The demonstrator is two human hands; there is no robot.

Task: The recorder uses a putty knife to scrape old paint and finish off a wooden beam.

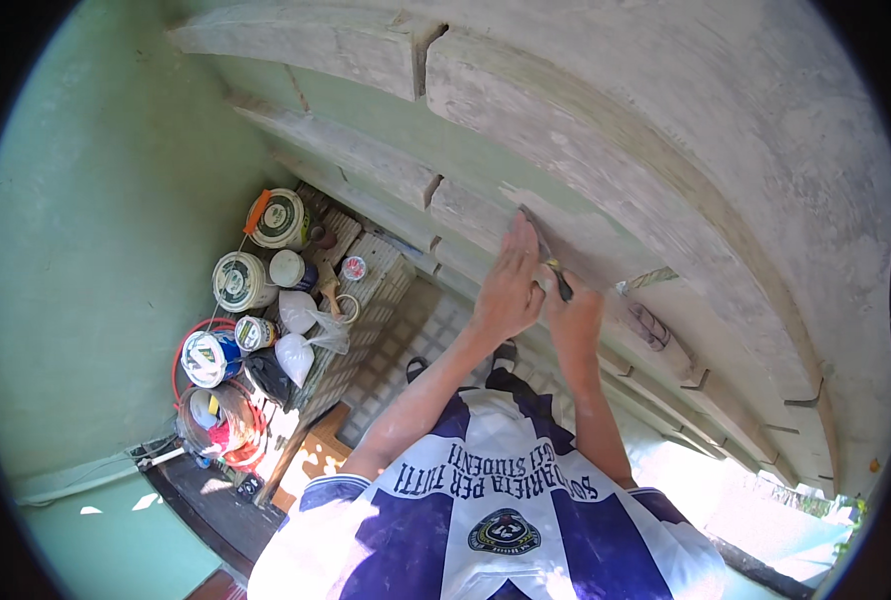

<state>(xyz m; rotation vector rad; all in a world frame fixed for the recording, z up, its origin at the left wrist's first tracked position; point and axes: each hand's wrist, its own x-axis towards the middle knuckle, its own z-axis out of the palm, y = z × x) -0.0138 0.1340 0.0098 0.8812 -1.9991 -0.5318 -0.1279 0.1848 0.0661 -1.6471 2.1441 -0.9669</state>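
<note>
My right hand [574,310] is wrapped around the dark handle of a putty knife [563,284]. Its thin blade points up and away, lying against the pale plastered wooden slat [471,212]. My left hand [509,285] reaches to the same spot with fingers stretched together, their tips at the blade near its far end. The thumb of that hand is close to the handle. Behind the slat is a green wall surface [486,150] with a whitish smear of filler beside the blade. Exactly how the left fingers touch the blade is hard to make out.
Paint buckets [242,283], clear plastic bags of white powder [295,360] and a red hose [178,365] crowd a slatted bench [391,270] at left. Curved slats [586,110] with gaps span the wall. My sandaled feet [506,352] stand on floor tiles [381,365].
</note>
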